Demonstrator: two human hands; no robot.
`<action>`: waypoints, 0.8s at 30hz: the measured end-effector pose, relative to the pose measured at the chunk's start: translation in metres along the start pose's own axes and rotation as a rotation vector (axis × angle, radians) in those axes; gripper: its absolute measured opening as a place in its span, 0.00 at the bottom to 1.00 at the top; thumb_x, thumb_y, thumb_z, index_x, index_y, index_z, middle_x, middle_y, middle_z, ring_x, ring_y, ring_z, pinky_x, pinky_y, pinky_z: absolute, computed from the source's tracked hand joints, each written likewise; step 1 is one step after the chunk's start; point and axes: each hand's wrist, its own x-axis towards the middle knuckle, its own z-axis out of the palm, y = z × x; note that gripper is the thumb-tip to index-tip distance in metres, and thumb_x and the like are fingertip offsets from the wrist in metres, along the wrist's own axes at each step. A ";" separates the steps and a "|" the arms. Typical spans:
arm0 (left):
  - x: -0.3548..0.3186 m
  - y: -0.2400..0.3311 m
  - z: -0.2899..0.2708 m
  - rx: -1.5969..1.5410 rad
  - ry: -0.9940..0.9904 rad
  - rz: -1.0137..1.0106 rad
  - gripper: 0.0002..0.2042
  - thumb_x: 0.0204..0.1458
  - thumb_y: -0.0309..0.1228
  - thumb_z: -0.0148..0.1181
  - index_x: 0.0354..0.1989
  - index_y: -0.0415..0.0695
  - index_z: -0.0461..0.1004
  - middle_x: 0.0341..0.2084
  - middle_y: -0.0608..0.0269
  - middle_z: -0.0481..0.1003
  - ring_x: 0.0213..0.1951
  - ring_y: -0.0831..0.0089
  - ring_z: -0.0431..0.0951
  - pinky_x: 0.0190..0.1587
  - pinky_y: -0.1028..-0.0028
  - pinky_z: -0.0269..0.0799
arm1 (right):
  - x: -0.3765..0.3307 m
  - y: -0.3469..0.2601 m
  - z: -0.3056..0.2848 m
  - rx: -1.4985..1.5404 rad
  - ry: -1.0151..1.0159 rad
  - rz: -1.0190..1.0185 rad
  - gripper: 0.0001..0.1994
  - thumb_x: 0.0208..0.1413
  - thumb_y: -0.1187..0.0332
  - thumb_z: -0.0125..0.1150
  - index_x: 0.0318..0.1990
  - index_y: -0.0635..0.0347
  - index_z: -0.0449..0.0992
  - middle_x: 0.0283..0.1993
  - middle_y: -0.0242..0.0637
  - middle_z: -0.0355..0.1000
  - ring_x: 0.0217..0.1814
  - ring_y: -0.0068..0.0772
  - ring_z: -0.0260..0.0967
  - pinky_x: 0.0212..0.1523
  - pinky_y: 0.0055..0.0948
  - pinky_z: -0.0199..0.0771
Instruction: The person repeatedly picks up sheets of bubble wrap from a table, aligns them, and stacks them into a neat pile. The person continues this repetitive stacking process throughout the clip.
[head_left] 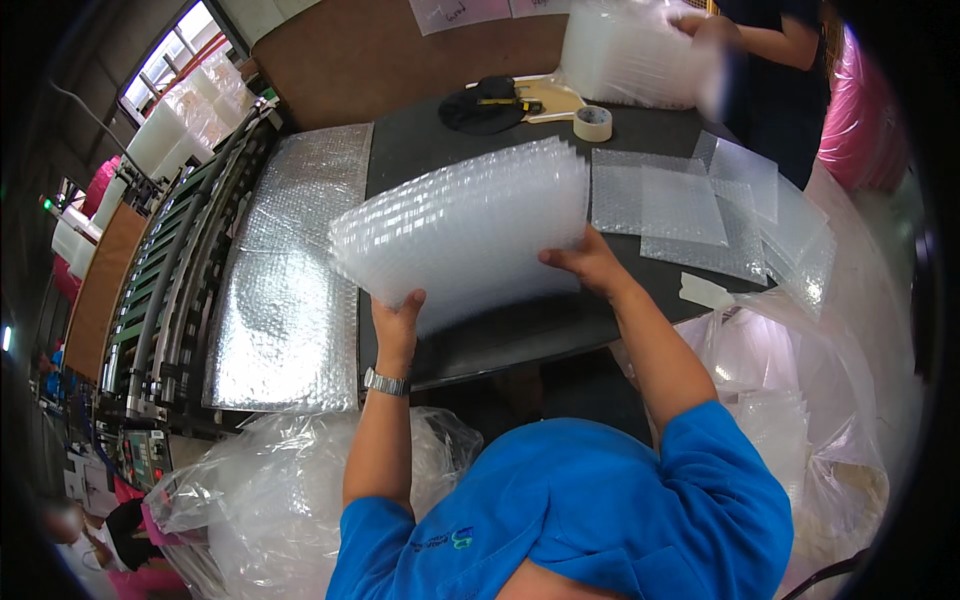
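Between my two hands I hold a thick stack of clear bubble-wrap sheets (pixel 470 225), tilted above the dark table. My left hand (pixel 398 315) grips its lower left part, thumb on the near face and fingers hidden behind. On the right edge, my right hand (pixel 590 262) clasps it the same way, its thumb lying on the near face. Several loose bubble-wrap sheets (pixel 660 200) lie spread on the table to the right of the stack. A silvery bubble sheet (pixel 290 290) lies flat to the left.
A roll of tape (pixel 592 124) and a black cap (pixel 483 108) sit at the back of the table (pixel 410 150). A co-worker (pixel 775 90) handles another bagged stack (pixel 630 55) at the far right. A roller conveyor (pixel 180 250) runs along the left. Plastic bags (pixel 290 500) flank me.
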 end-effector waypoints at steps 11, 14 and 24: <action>-0.007 0.096 0.021 -0.490 -0.382 -0.124 0.43 0.47 0.62 0.37 0.60 0.35 0.45 0.57 0.51 0.54 0.59 0.65 0.55 0.58 0.67 0.52 | -0.009 0.034 -0.001 0.783 -0.149 0.415 0.29 0.43 0.60 0.63 0.50 0.68 0.62 0.48 0.46 0.66 0.50 0.39 0.64 0.52 0.40 0.64; -0.007 0.099 0.023 -0.508 -0.388 -0.116 0.42 0.48 0.61 0.38 0.60 0.34 0.45 0.57 0.51 0.54 0.59 0.65 0.54 0.58 0.68 0.52 | -0.009 0.036 0.003 0.791 -0.149 0.460 0.29 0.43 0.59 0.63 0.51 0.67 0.62 0.49 0.45 0.65 0.51 0.39 0.63 0.53 0.40 0.62; 0.030 0.000 -0.026 0.883 -0.195 0.072 0.31 0.47 0.53 0.48 0.56 0.48 0.58 0.56 0.53 0.57 0.58 0.58 0.56 0.57 0.57 0.50 | -0.033 0.031 -0.034 0.872 0.017 0.274 0.22 0.44 0.61 0.62 0.45 0.64 0.68 0.42 0.41 0.70 0.44 0.37 0.68 0.46 0.37 0.69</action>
